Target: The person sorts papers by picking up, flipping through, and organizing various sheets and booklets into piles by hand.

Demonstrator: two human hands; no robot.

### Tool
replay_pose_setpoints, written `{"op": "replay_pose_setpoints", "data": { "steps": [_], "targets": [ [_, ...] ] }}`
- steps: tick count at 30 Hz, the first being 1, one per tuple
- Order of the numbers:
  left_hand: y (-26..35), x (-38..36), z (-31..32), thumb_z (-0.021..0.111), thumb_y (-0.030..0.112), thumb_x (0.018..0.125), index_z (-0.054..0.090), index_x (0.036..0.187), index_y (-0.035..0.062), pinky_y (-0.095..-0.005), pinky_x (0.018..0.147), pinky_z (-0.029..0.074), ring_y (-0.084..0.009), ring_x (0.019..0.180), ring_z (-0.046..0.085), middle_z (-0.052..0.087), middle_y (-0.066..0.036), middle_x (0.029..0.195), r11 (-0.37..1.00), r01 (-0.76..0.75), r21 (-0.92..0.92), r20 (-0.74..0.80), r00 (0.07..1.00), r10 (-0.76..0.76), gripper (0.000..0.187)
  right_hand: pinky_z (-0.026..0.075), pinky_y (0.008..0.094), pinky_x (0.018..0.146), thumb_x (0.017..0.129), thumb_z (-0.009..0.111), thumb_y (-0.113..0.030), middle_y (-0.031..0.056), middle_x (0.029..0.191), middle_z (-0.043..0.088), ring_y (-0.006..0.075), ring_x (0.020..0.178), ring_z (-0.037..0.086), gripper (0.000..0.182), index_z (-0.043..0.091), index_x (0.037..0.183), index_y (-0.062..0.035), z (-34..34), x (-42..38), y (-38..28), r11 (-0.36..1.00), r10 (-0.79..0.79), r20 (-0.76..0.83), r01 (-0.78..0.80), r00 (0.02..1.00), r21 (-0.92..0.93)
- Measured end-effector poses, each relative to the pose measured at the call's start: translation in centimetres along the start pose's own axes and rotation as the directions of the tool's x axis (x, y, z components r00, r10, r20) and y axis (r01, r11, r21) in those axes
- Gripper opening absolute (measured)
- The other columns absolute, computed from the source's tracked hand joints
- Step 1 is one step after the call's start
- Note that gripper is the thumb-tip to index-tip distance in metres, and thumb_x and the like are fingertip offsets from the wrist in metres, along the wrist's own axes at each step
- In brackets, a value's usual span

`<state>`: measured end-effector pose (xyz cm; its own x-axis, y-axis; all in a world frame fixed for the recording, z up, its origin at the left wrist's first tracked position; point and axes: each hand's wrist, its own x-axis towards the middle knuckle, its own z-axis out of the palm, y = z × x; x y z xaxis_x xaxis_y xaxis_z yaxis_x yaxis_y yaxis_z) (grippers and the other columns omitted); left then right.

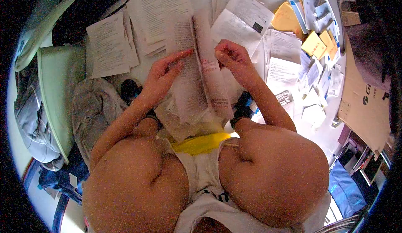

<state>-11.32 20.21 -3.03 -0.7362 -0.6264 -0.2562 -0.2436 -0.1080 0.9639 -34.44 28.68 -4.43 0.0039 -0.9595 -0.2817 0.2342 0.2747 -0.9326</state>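
Note:
In front of me a long folded sheet of printed paper point(188, 78) lies over my lap and the floor, with a crease down its length and reddish handwriting on its right flap. My left hand point(165, 72) rests over the left half, fingers stretched out and the index fingertip at the crease. At the flap's right edge, my right hand point(235, 59) is closed, its thumb and curled fingers pinching the paper. Below the sheet, more loose papers and a yellow item point(201, 144) show between my legs.
Printed sheets point(111, 44) lie to the left, with a stack of pages point(161, 11) behind. On the right are opened papers point(243, 24), yellow envelopes point(314, 44) and many scattered papers. A cardboard box point(364, 95) stands far right, a pale green bin point(58, 95) left, near grey cloth point(94, 107).

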Motion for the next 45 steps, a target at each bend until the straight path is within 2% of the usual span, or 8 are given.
{"op": "replay_pose_setpoints", "data": {
  "steps": [7, 10, 13, 19, 22, 24, 28, 45],
  "targets": [
    [-0.5, 0.0, 0.1, 0.057, 0.028, 0.093, 0.053, 0.131, 0.0015, -0.0289, 0.098, 0.039, -0.0137, 0.112, 0.052, 0.061, -0.009, 0.12, 0.968, 0.174, -0.181, -0.061, 0.98, -0.187, 0.046, 0.045, 0.022, 0.06, 0.095, 0.057, -0.018, -0.0033, 0.079, 0.05, 0.006, 0.07, 0.05, 0.012, 0.054, 0.092, -0.0071, 0.5, 0.0, 1.4, 0.999, -0.03, -0.025, 0.029, 0.999, -0.026],
    [-0.6, 0.0, -0.2, 0.058, 0.027, 0.093, 0.052, 0.132, 0.0017, -0.0298, 0.097, 0.04, -0.0157, 0.111, 0.053, 0.061, -0.009, 0.118, 0.969, 0.109, 0.224, -0.169, 0.983, -0.072, 0.047, 0.047, 0.0237, 0.059, 0.096, 0.057, -0.019, -0.0012, 0.078, 0.053, 0.0077, 0.068, 0.053, 0.014, 0.055, 0.093, -0.0052, -0.2, -0.1, 1.4, 0.996, -0.07, -0.094, 0.065, 0.993, -0.059],
    [-1.7, -0.3, -0.5, 0.058, 0.017, 0.092, 0.05, 0.133, 0.0011, -0.0307, 0.099, 0.04, -0.0178, 0.112, 0.053, 0.059, -0.01, 0.121, 0.916, 0.346, -0.205, -0.14, 0.915, -0.377, 0.045, 0.044, 0.0231, 0.056, 0.096, 0.056, -0.019, -0.0019, 0.075, 0.05, 0.007, 0.065, 0.05, 0.014, 0.054, 0.091, -0.0061, -1.1, -0.3, 1.0, 0.998, -0.065, -0.185, 0.067, 0.981, 0.005],
    [0.7, 0.6, 1.2, 0.05, -0.002, 0.088, 0.047, 0.136, 0.0031, -0.0306, 0.101, 0.038, -0.0179, 0.114, 0.052, 0.055, -0.011, 0.128, 0.96, -0.252, 0.124, -0.632, 0.726, 0.272, 0.049, 0.043, 0.0228, 0.057, 0.097, 0.054, -0.02, -0.002, 0.073, 0.048, 0.0072, 0.064, 0.049, 0.015, 0.053, 0.09, -0.0066, -1.0, -0.9, 1.2, 0.999, -0.042, -0.175, 0.039, 0.984, -0.022],
    [-1.6, -0.4, -0.2, 0.049, -0.002, 0.089, 0.05, 0.134, 0.0039, -0.0289, 0.1, 0.039, -0.0145, 0.115, 0.05, 0.057, -0.009, 0.126, 0.983, 0.058, -0.172, -0.103, 0.992, -0.076, 0.046, 0.045, 0.0211, 0.069, 0.098, 0.051, -0.017, -0.0028, 0.085, 0.051, 0.0058, 0.078, 0.052, 0.01, 0.05, 0.095, -0.0071, 0.1, -0.9, 1.0, 0.996, 0.069, -0.127, -0.062, 0.989, 0.057],
    [-1.9, -0.4, 0.3, 0.047, 0.002, 0.092, 0.055, 0.129, 0.003, -0.0259, 0.091, 0.043, -0.0115, 0.106, 0.053, 0.062, -0.005, 0.116, 0.995, -0.041, 0.086, -0.077, 0.996, 0.048, 0.038, 0.048, 0.023, 0.069, 0.098, 0.051, -0.019, -0.001, 0.088, 0.054, 0.0092, 0.081, 0.055, 0.013, 0.05, 0.097, -0.006, 1.4, -0.6, 1.2, 0.993, 0.086, 0.034, -0.088, 0.996, 0.082],
    [-0.7, -0.8, 0.5, 0.047, 0.014, 0.097, 0.059, 0.124, 0.001, -0.0249, 0.081, 0.046, -0.0094, 0.094, 0.055, 0.064, -0.002, 0.103, 0.958, 0.278, -0.075, -0.019, 0.96, -0.28, 0.032, 0.049, 0.0238, 0.069, 0.097, 0.054, -0.017, -0.0006, 0.091, 0.054, 0.0093, 0.081, 0.055, 0.013, 0.05, 0.102, -0.0056, 3.5, -0.1, 3.2, 0.999, 0.046, 0.126, -0.047, 0.991, -0.002],
    [-1.6, -1.4, 0.7, 0.047, 0.032, 0.1, 0.062, 0.106, -0.0007, -0.0254, 0.07, 0.047, -0.009, 0.075, 0.053, 0.06, -0.001, 0.082, 0.964, 0.224, -0.144, -0.001, 0.974, -0.226, 0.037, 0.049, 0.0242, 0.068, 0.086, 0.069, -0.016, 0.0006, 0.085, 0.049, 0.0085, 0.077, 0.053, 0.028, 0.044, 0.096, -0.009, 3.0, -0.7, 1.3, 0.974, -0.114, 0.115, 0.134, 0.987, -0.181]
  ]
}}
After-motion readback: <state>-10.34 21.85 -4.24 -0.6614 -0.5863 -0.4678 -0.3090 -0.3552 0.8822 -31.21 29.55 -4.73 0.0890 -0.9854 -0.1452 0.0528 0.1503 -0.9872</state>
